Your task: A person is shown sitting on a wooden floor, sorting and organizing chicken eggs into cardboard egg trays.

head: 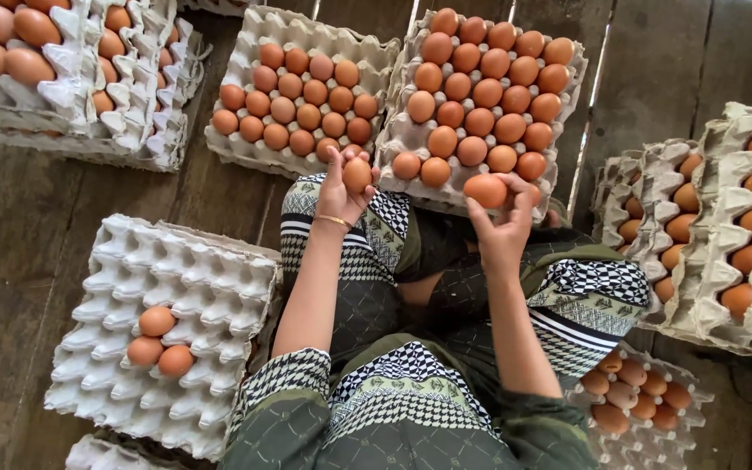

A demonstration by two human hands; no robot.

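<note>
My left hand [339, 196] holds one brown egg [357, 174] up in its fingers, just below the middle egg tray [245, 61]. A second brown egg [485, 190] is gripped by my right hand [502, 228] at the near edge of a full grey tray [402, 130]. Both hands are raised above my lap, which is covered in patterned green, black and white cloth. A thin gold bangle circles my left wrist.
A nearly bare grey tray [211, 287] at lower left carries three eggs [158, 339]. Stacked trays of eggs stand at upper left [145, 130] and at right [707, 252]. Another partly filled tray [654, 435] lies by my right knee. The floor is dark wooden planks [19, 252].
</note>
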